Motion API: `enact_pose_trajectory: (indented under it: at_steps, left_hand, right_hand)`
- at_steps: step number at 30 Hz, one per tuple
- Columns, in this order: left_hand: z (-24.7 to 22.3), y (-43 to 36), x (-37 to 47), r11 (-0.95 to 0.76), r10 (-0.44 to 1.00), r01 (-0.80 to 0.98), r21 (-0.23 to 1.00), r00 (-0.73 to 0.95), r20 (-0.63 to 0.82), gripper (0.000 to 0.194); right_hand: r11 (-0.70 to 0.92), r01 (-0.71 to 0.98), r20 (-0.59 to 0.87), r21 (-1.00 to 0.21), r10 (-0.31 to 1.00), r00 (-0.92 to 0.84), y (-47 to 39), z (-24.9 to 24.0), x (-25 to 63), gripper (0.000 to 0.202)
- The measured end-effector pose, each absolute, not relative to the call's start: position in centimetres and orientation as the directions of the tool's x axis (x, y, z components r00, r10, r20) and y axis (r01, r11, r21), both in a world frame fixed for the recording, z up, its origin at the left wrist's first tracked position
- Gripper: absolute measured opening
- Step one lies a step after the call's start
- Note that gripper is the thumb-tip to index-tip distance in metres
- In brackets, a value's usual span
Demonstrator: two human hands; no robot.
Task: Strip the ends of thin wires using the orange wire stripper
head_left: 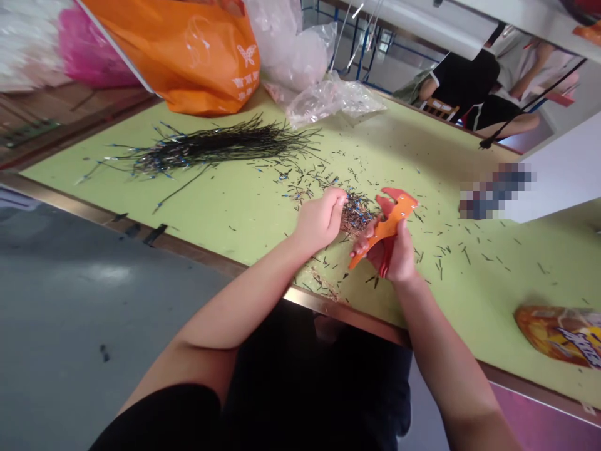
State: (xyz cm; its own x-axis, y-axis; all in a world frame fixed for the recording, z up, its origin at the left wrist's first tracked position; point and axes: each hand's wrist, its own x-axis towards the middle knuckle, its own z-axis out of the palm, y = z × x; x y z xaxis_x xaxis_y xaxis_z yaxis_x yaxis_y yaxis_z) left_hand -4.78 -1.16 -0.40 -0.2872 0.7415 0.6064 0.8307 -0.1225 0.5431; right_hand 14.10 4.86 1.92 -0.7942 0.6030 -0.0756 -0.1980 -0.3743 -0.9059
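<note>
My right hand point(402, 254) is wrapped round an orange wire stripper point(392, 222), its jaws tilted up and away from me. Beside it my left hand point(319, 219) is closed, fingertips pinched together toward the tool; whatever they hold is too small to make out. Between and behind the hands lies a pile of short wire scraps point(357, 212), black and blue with coppery strands. Further left, a bundle of long black wires point(211, 145) with blue and pale ends rests on the green tabletop point(225, 213).
An orange bag point(188, 56) and clear plastic bags point(328, 100) stand at the back left. A snack packet point(558, 332) lies at the right edge. Loose clippings are strewn over the table. Beyond it, a person in dark clothing point(469, 81) sits near another person.
</note>
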Motion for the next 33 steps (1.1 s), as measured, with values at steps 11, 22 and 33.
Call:
enact_pose_trajectory:
  at_steps: [11,22,33]
  left_hand:
    - [-0.3,-1.4,-4.6,-0.083,0.741,0.82,0.567,-0.33,0.585,0.049]
    - [-0.2,-1.2,-4.2,-0.055,0.811,0.84,0.54,-0.277,0.515,0.044]
    - [-0.2,-1.3,-4.0,-0.119,0.776,0.829,0.546,-0.266,0.573,0.049]
  right_hand:
    - [-0.486,-0.11,-0.143,-0.867,0.454,-0.879,4.8,0.8,14.2,0.069]
    - [-0.516,-0.103,-0.124,-0.851,0.387,-0.914,4.2,0.8,14.2,0.065]
    - [-0.369,-0.183,-0.069,-0.911,0.574,-0.816,3.3,0.7,13.2,0.065]
